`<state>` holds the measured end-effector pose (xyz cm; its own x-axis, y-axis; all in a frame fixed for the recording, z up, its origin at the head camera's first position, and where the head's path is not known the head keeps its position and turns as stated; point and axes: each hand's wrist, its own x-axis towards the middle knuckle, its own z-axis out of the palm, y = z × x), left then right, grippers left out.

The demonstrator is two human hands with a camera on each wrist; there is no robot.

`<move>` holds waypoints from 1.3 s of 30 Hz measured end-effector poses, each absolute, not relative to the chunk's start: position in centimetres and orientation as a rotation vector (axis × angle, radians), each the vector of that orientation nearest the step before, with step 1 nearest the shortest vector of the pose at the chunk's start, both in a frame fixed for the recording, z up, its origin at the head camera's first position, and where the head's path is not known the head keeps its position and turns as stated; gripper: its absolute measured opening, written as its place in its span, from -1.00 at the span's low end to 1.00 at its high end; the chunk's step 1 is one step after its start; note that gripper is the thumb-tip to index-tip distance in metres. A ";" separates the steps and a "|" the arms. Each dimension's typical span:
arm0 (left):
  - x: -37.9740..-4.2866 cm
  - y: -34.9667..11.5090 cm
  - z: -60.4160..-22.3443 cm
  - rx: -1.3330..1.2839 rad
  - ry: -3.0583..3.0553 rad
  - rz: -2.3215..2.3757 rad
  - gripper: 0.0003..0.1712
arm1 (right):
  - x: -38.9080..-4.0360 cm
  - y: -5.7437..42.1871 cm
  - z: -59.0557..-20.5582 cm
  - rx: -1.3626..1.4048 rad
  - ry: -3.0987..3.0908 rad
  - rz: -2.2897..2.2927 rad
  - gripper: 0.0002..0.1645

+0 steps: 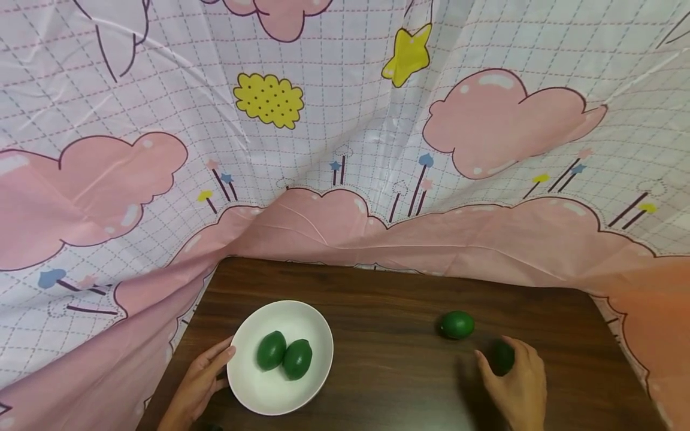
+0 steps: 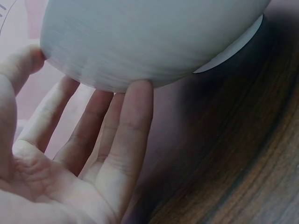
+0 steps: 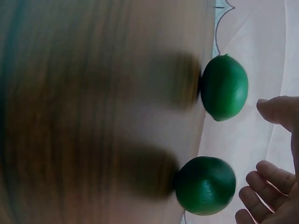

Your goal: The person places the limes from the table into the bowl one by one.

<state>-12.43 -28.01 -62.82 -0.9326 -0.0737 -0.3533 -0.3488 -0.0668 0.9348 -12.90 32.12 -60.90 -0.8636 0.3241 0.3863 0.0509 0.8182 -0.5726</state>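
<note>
A white bowl [image 1: 275,399] on the dark wooden table holds two green limes, one lime [image 1: 271,351] lying against the other lime [image 1: 297,360]. My left hand [image 1: 199,377] holds the bowl at its left side, thumb at the rim and fingers spread against the outer wall [image 2: 154,42]. To the right, my right hand [image 1: 517,383] reaches over a lime [image 1: 504,357], thumb and fingers parted. In the right wrist view a gap shows between the fingers [image 3: 268,186] and that nearer lime [image 3: 205,185]. Another lime [image 1: 457,325] lies just beyond it, up and left.
A patterned cloth [image 1: 345,108] with pink clouds hangs behind the wooden table [image 1: 377,359] and drapes along both its sides. Its pink lower part [image 1: 431,257] meets the table's back edge.
</note>
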 end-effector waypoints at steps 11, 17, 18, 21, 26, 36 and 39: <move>-12.3 -28.1 -63.0 -0.406 2.004 2.153 -0.37 | -13.1 33.0 -61.7 -0.487 -2.545 0.784 -0.21; -12.3 -28.2 -62.8 -0.401 2.001 2.144 -0.35 | -13.1 33.3 -62.0 -0.542 -2.571 0.787 -0.16; -12.3 -28.2 -62.7 -0.402 2.000 2.143 -0.35 | -13.1 33.4 -62.1 -0.547 -2.572 0.784 -0.15; -12.2 -28.2 -62.7 -0.398 1.999 2.142 -0.33 | -13.3 33.7 -62.4 -0.565 -2.566 0.776 -0.15; -12.3 -28.1 -62.6 -0.396 2.003 2.137 -0.33 | -13.3 34.3 -62.6 -0.633 -2.584 0.787 -0.10; -12.4 -28.0 -62.7 -0.416 2.002 2.140 -0.33 | -12.8 34.3 -62.6 -0.733 -2.680 0.849 -0.09; -12.3 -28.0 -62.7 -0.425 2.001 2.140 -0.32 | -12.7 34.4 -62.6 -0.729 -2.691 0.858 -0.07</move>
<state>-12.31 -28.00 -62.66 -0.9428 -0.0621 -0.3275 -0.3226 -0.0775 0.9434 -12.72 34.37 -62.60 -0.8515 0.5209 0.0597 0.3901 0.7055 -0.5917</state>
